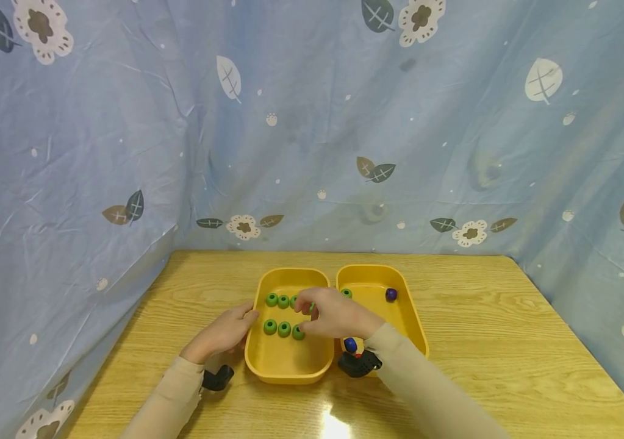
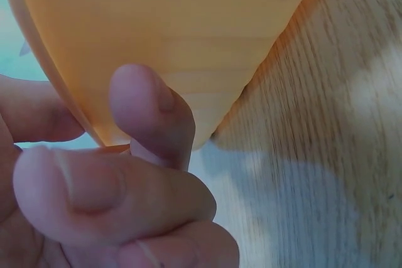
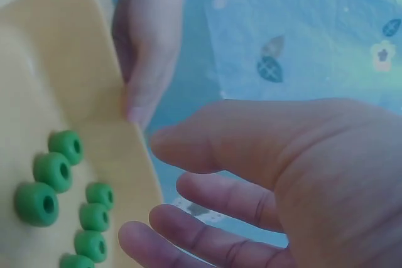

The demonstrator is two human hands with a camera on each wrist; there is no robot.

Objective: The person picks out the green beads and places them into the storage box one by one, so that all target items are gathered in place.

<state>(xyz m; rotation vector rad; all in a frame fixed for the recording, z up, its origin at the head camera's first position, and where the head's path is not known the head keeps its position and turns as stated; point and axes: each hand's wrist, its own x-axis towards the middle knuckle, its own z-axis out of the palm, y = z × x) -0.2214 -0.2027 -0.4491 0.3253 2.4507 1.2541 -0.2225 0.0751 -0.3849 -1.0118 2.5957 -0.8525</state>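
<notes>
My left hand (image 1: pixel 227 329) grips the left yellow tray (image 1: pixel 290 363) by its left wall, thumb at the rim and fingers on the outer side, as the left wrist view shows. Inside that tray, green beads (image 1: pixel 285 329) with holes stand in two rows, three in the front row and several in the back row (image 3: pixel 94 217). Over the tray's right part hovers my right hand (image 1: pixel 339 312), its fingers loosely bent and apart with nothing between them. It hides part of the back row in the head view.
A second yellow tray (image 1: pixel 413 320) stands close on the right. It holds a green bead (image 1: pixel 347 293), a dark purple bead (image 1: pixel 391 295) and a blue bead (image 1: pixel 350 345); my right sleeve covers some of it. A patterned blue curtain (image 1: pixel 312 122) hangs behind the wooden table (image 1: pixel 487 323).
</notes>
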